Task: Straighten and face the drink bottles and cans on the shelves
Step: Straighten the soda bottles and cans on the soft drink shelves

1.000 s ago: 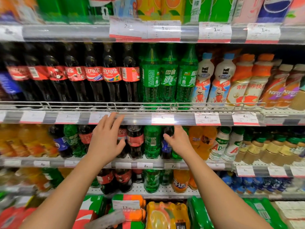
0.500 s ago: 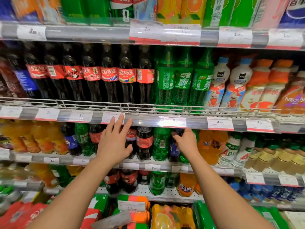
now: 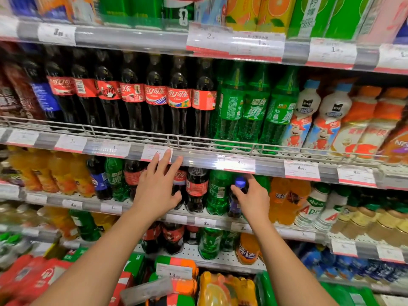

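My right hand (image 3: 252, 200) is closed around a small dark cola bottle with a blue cap and blue label (image 3: 236, 198) on the middle shelf, between a green soda bottle (image 3: 217, 192) and orange soda bottles (image 3: 287, 198). My left hand (image 3: 157, 187) is spread with fingers apart in front of small red-labelled cola bottles (image 3: 196, 187), its fingertips over the shelf rail (image 3: 198, 159); it holds nothing. Above stand tall red-labelled cola bottles (image 3: 154, 98) and tall green soda bottles (image 3: 254, 107).
A wire guard (image 3: 220, 143) runs along the upper shelf's front. Milk drink bottles (image 3: 302, 120) stand at the right, orange drinks (image 3: 44, 171) at the left. Multipacks (image 3: 223, 288) lie at the bottom. Price tags line every rail.
The view has shifted, so the shelves sit further right and lower. My right hand has closed on the blue-capped bottle, its cap now visible. My left hand stays spread at the cola bottles.
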`<move>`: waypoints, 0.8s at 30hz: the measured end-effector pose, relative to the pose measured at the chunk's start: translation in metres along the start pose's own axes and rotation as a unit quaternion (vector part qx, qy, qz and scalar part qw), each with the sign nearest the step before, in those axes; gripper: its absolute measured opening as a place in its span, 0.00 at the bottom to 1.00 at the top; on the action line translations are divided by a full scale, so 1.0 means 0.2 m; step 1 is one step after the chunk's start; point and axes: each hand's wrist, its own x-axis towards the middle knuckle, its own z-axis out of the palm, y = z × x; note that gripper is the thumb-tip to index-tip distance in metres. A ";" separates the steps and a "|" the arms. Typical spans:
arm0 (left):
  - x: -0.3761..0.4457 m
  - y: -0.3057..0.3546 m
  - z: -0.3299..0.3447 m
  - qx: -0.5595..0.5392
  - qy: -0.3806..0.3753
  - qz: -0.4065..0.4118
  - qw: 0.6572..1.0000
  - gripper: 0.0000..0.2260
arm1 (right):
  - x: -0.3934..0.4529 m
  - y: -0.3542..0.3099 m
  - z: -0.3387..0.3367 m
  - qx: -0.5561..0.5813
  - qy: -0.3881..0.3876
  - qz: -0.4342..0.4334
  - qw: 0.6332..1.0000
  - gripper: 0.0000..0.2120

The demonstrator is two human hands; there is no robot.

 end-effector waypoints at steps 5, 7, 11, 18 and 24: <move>-0.02 -0.02 -0.01 -0.041 -0.010 0.019 0.999 0.41 | -0.23 0.04 -0.11 0.093 0.015 -0.006 0.996 0.10; -0.02 -0.04 -0.02 -0.100 -0.004 0.026 0.995 0.38 | -0.29 0.06 -0.17 0.152 0.027 -0.007 0.988 0.10; -0.08 -0.11 -0.05 -0.280 0.072 0.032 0.957 0.23 | -0.34 0.05 -0.25 0.341 -0.012 0.034 0.939 0.10; -0.35 -0.52 0.18 -0.343 0.026 -0.143 0.928 0.13 | -0.55 -0.09 -0.08 0.532 -0.027 0.140 0.835 0.08; -0.21 -0.91 0.20 -0.308 0.018 -0.242 0.920 0.25 | -0.68 -0.28 0.19 0.608 -0.001 0.192 0.770 0.11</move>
